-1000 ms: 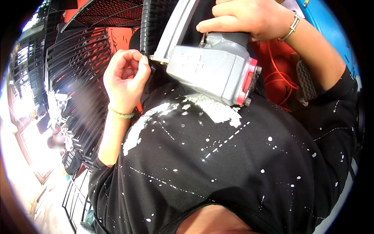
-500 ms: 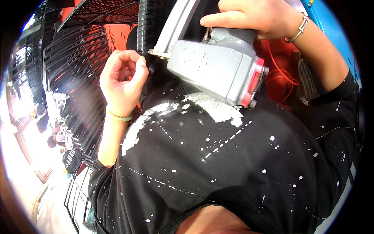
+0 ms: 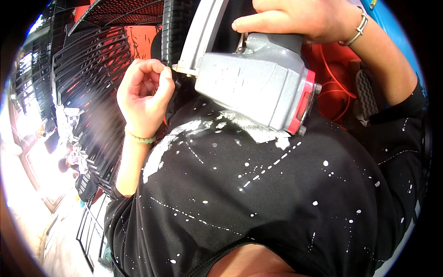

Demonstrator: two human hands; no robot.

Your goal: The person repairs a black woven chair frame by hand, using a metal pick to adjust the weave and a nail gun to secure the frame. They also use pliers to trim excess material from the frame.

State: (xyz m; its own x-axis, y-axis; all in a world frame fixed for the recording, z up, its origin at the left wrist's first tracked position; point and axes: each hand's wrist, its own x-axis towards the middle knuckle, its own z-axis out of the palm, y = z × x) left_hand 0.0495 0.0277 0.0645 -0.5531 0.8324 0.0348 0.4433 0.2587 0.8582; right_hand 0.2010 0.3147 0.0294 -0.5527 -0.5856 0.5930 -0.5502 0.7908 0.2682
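Observation:
My right hand (image 3: 307, 21) is wrapped round the dark grip of a grey pneumatic nail gun (image 3: 247, 87) with a red end cap. One finger stretches along the grip; the others are partly hidden at the upper edge. The gun lies tilted in front of my chest, its nose pointing left at a black woven wicker strip (image 3: 177, 27). My left hand (image 3: 145, 92) is curled with thumb and forefinger pinched together, right beside the gun's nose tip. Whatever sits in that pinch, if anything, is too small to make out.
Stacked black wicker frames (image 3: 92, 74) fill the left side. A red hose (image 3: 334, 85) curls below my right wrist, near a grey textured sole-like piece (image 3: 364, 90). Something blue (image 3: 392, 32) stands at the upper right. A black wire rack (image 3: 90, 231) is at lower left.
The nail gun has shifted slightly left, its red end dipping a little toward me, so its nose is closer to my left fingertips. My left hand has barely moved.

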